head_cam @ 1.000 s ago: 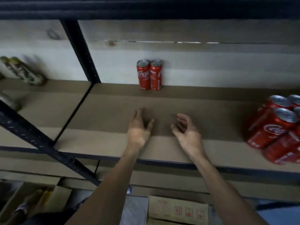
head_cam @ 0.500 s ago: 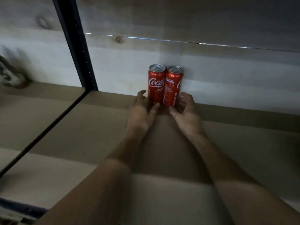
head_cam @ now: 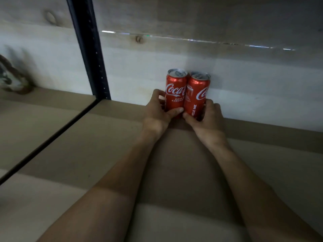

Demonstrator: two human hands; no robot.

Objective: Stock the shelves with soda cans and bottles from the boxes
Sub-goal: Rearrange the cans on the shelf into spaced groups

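Note:
Two red cola cans stand upright and touching at the back of the brown shelf board [head_cam: 104, 154], against the pale wooden back wall. My left hand [head_cam: 157, 114] grips the left can [head_cam: 175, 91] low down, thumb across its front and fingers round its left side. My right hand [head_cam: 207, 117] grips the right can [head_cam: 196, 95] near its base in the same way, fingers behind it. Both forearms stretch across the shelf from the bottom of the view.
A dark metal upright [head_cam: 89, 49] rises left of the cans, with a dark rail running along the shelf toward the lower left. A blurred object [head_cam: 12, 77] lies on the neighbouring shelf at the far left. The back wall stands directly behind the cans.
My hands reached from the shelf's front to the two cans at the back and closed round them. The view moved in closer, and the cans at the right dropped out of sight.

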